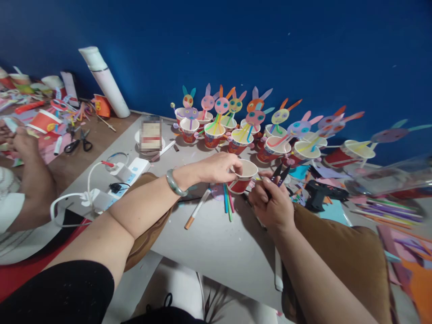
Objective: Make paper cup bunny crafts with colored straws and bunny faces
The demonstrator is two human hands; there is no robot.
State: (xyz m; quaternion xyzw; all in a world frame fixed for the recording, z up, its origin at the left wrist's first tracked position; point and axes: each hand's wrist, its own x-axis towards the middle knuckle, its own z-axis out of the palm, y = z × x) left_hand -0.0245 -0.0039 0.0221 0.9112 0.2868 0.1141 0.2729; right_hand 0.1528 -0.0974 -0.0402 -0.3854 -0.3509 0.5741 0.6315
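Observation:
My left hand point(225, 166), a bangle on its wrist, has its fingers curled over the rim of a red and white paper cup point(248, 173) standing upright. My right hand point(274, 204) is closed round black-bladed snips point(282, 174), blades pointing up and away from me, just right of the cup. In front of the cup lie several coloured straws point(231, 203), partly over a purple paper piece point(217, 192). A white marker with a brown end point(197, 209) rests to their left.
Several paper cups with rabbit-faced figures point(215, 135) line the blue wall. A black glue gun point(322, 194) lies right, near a brown cushion point(340, 252). To the left are a power strip point(135, 170), black scissors point(78, 143) and another person's hand point(25, 144).

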